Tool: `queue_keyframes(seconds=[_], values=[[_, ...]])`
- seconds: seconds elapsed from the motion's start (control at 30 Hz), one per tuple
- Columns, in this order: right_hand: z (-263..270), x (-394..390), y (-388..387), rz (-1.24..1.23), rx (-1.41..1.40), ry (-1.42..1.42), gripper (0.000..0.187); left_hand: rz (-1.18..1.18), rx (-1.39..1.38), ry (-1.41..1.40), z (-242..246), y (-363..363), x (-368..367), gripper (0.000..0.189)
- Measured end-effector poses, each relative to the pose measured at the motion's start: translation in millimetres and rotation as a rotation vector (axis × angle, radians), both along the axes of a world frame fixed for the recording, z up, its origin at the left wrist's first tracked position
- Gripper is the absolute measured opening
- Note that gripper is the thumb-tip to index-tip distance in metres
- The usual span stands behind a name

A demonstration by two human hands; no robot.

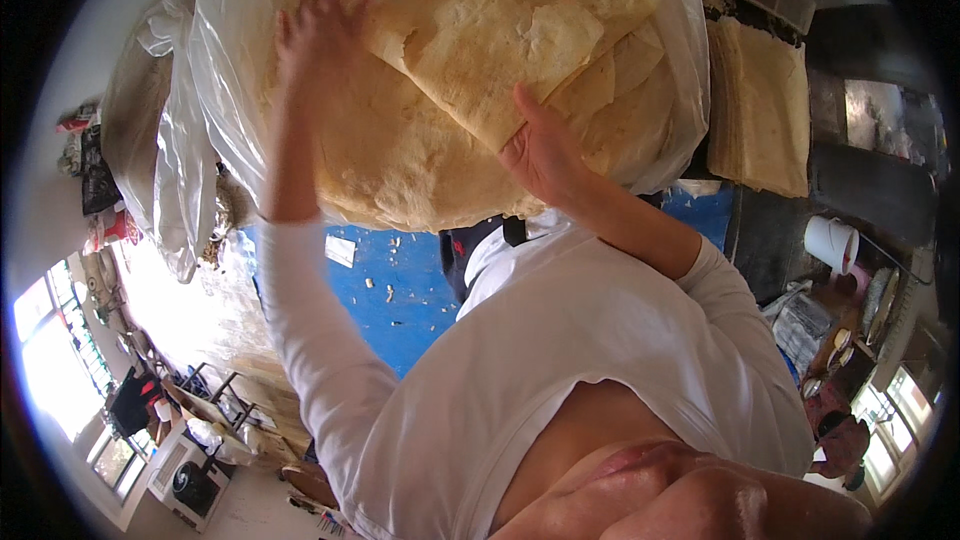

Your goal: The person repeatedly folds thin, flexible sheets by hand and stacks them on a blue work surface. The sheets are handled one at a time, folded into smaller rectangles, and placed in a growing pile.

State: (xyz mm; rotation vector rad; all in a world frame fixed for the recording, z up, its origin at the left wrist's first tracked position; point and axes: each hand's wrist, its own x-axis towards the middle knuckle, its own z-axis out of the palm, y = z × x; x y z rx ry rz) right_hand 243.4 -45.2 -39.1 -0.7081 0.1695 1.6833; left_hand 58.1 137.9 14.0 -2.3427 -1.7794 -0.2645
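A large stack of thin, pale-brown flatbread sheets [390, 157] lies before me on clear plastic sheeting [225, 82]. The top sheet [495, 52] is folded over, its slanting edge running down to a corner near my right hand. My right hand [547, 154] holds that folded corner, thumb on top and fingers partly hidden by the bread. Motion blurs my left hand [319, 34], which is over the left part of the stack with its fingers apart. Nothing shows in its grasp.
Folded flatbread sheets [761, 109] are piled at the right. Crumbs and a white paper piece [340, 251] lie on the blue floor [390, 315]. A white bucket [829, 244] stands at right, and a person [836, 427] is near the right rim. Knotted plastic [180, 127] hangs at left.
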Motion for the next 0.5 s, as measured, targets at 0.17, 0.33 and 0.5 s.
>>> queue_keyframes(seconds=[0.17,0.33,0.5], values=[[2,25,-8,0.298,0.14,-0.044,0.034,-0.377,-0.098,-0.211,-71,-108,44,0.085],[28,75,-10,0.772,0.587,-1.165,0.029,-0.403,-0.114,-0.292,-61,-115,51,0.076],[17,92,44,0.532,1.023,-2.585,0.041,-0.359,-0.164,-0.128,-45,-78,48,0.066]])
